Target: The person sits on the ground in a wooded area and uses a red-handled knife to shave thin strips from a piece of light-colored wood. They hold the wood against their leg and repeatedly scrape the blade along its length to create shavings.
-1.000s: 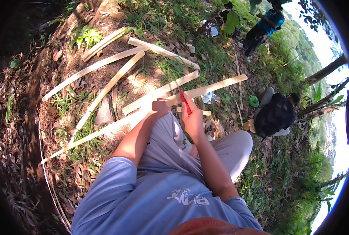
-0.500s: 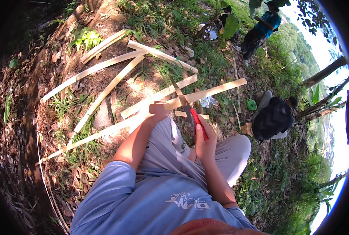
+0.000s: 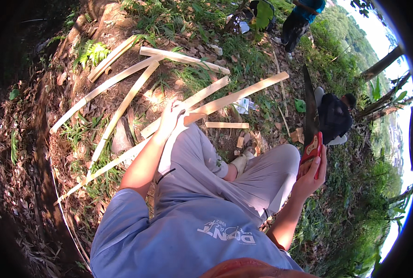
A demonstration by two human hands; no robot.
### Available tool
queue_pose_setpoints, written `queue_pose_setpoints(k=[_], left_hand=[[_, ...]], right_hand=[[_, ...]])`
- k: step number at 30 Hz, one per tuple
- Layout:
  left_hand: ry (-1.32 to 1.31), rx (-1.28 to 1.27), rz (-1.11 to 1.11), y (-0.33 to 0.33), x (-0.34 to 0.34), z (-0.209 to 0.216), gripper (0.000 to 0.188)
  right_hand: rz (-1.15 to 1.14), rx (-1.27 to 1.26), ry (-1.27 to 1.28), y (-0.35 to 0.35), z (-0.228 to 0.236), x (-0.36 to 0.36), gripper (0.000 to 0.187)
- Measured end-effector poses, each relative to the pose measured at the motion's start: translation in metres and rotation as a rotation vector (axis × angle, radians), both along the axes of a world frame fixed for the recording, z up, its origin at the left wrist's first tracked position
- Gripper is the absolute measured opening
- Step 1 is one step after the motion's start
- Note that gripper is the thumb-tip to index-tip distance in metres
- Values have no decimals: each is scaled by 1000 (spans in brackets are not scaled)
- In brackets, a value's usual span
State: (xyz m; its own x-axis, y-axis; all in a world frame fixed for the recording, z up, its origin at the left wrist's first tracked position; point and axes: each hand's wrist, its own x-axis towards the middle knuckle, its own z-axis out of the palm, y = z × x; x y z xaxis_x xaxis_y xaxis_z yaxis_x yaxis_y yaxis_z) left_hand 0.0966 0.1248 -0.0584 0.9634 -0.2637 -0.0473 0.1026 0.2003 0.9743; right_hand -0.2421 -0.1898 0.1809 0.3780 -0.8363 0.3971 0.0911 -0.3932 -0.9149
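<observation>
My right hand [image 3: 311, 178] grips the red handle of a hand saw [image 3: 312, 113] out to the right, its dark blade pointing up and away from the wood. Closed over a long pale split-bamboo strip [image 3: 243, 95] at my raised left knee is my left hand [image 3: 170, 116]; its fingers are partly hidden. That strip slants from lower left to upper right. A short brownish piece [image 3: 195, 118] shows beside the left hand, and I cannot tell whether it is separate. Another bamboo strip [image 3: 206, 92] lies just beyond. A short cut strip [image 3: 226, 125] rests on the ground before my shins.
More bamboo strips [image 3: 123, 111] lie on the leafy ground at left and ahead. Small wood blocks [image 3: 240, 142] sit near my foot. A crouching person in dark clothes [image 3: 334, 113] is at right; another person [image 3: 295, 28] stands farther off. Tree trunks edge the right side.
The saw has left the bamboo strip and swung to the right with my right hand, its blade now upright. My left hand stays by the knee, shifted slightly up and left in view.
</observation>
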Motion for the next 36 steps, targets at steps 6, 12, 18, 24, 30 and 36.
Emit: queue_pose_setpoints(k=[6, 12, 18, 24, 30, 36], left_hand=[[183, 185, 154, 58, 53, 42, 42], [-557, 780, 445, 10, 18, 110, 67], [-219, 1301, -66, -49, -38, 25, 77], [-197, 1131, -161, -32, -25, 26, 65], [-433, 907, 507, -8, -10, -12, 44], [-918, 1254, 275, 25, -27, 67, 61]], right_hand=[[-33, 215, 5, -20, -30, -5, 38], [-28, 229, 42, -17, -47, -12, 36], [24, 276, 71, -18, -65, -14, 38], [25, 309, 55, -19, -67, -8, 36], [-4, 401, -7, -21, -65, -6, 35], [2, 408, 17, -23, -67, -9, 38]])
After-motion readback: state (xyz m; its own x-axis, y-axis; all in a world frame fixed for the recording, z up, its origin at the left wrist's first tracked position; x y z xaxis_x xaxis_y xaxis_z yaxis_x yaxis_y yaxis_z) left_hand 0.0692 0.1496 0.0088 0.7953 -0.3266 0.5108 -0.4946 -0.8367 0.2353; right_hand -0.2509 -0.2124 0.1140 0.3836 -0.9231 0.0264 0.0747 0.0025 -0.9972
